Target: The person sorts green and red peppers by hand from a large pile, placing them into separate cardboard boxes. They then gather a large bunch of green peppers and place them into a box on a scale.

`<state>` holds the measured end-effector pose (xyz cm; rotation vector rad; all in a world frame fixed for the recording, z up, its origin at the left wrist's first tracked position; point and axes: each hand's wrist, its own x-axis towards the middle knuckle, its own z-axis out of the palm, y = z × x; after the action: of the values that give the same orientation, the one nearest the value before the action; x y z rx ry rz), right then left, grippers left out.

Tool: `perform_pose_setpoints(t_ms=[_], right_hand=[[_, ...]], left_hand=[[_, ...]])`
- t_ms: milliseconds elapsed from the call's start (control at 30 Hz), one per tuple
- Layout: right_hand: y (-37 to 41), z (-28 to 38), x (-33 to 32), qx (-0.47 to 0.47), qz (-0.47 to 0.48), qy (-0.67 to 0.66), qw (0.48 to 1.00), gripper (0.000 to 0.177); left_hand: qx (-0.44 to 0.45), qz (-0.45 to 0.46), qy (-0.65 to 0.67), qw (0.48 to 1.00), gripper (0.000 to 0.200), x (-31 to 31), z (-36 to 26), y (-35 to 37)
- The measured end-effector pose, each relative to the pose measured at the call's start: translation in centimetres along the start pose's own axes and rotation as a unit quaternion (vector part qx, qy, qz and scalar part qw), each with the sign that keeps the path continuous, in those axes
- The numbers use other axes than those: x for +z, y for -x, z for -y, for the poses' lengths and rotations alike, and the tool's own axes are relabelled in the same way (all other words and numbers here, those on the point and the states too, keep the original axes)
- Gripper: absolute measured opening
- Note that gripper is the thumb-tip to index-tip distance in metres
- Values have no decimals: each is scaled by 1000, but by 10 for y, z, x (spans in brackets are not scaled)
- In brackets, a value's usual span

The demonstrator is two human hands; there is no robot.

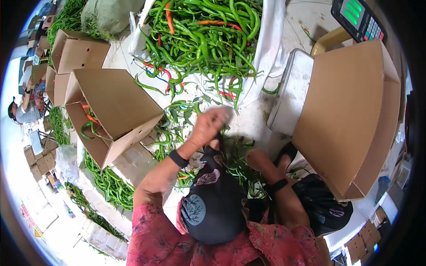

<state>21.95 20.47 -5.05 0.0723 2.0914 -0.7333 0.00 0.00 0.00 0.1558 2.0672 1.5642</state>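
Note:
My left hand [214,121] is stretched forward over the floor, just short of the heap of long green chili peppers [199,40]. Its fingers are smeared by motion, so I cannot see whether they hold anything. Closer to my body, my right hand [258,159] is low beside my knee with its fingers curled in. Loose peppers and leafy scraps [239,170] lie just beside and below it; what it grips, if anything, is hidden. A few red chilies [169,17] show among the green ones, which spill from an open white sack [270,44].
At right, a large cardboard box [341,111] stands on a scale platform [290,91], with its lit display [353,12] above. An open carton [117,99] at left has peppers inside. More peppers [108,181] lie beyond it. A seated person [29,104] is at far left.

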Motion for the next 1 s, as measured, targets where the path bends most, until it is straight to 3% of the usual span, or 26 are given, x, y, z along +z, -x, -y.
perform_pose_setpoints(t_ms=[33,67,100,167,200,233,267,300,367,467,567,667,733,800,833,900,933,967,1000], right_hand=[[0,5,-12,-26,-59,-37,997,24],[1,11,-23,-53,-117,-75,989,24],[4,21,-50,-43,-129,-54,989,24],[9,43,-70,-10,-143,-153,978,21],[4,44,-69,-13,-141,-150,978,21],[1,40,-63,-24,-221,-141,965,18],[-1,37,-55,-37,-294,-131,946,16],[-2,32,-48,-39,-279,-131,951,16],[-8,12,-42,-90,-382,-82,916,21],[-10,-13,-30,-68,-335,-106,934,28],[-8,-7,-22,-23,-297,-112,948,31],[-13,3,-12,-23,-260,-92,961,34],[-16,9,-6,-37,-245,-78,966,35],[-14,16,1,-34,-160,-57,985,34],[-13,17,3,-38,-161,-57,985,34],[-11,21,12,13,-65,1,998,32],[-9,22,19,8,-61,1,998,32],[-7,19,24,9,-33,-11,999,29],[-6,12,29,11,-7,-21,1000,26]], left_hand=[[0,-4,-2,1000,31,-1,-10,0],[4,-73,7,997,51,-9,-21,-13],[-5,-155,-33,987,60,-12,-46,-36],[31,-217,6,976,72,-14,-43,-70],[3,-186,93,978,79,-14,-42,-88],[-29,-155,184,970,85,-10,-37,-103],[-109,-144,165,970,72,-9,-17,-116],[-64,-134,63,987,49,-11,-24,-110],[49,-169,-111,978,31,-27,16,-102],[87,-279,-257,921,34,-73,64,-68],[4,-230,-392,891,60,-97,106,-38],[11,-140,-477,868,73,-67,103,-2],[19,-151,-457,876,55,-53,107,33],[6,-130,-459,879,52,-46,120,77],[3,-102,-475,874,51,-47,128,107],[-111,25,-463,879,41,-45,152,164],[-150,96,-467,866,41,-46,153,188],[-118,146,-506,842,49,-51,171,209],[-196,262,-490,808,41,-55,145,196]])
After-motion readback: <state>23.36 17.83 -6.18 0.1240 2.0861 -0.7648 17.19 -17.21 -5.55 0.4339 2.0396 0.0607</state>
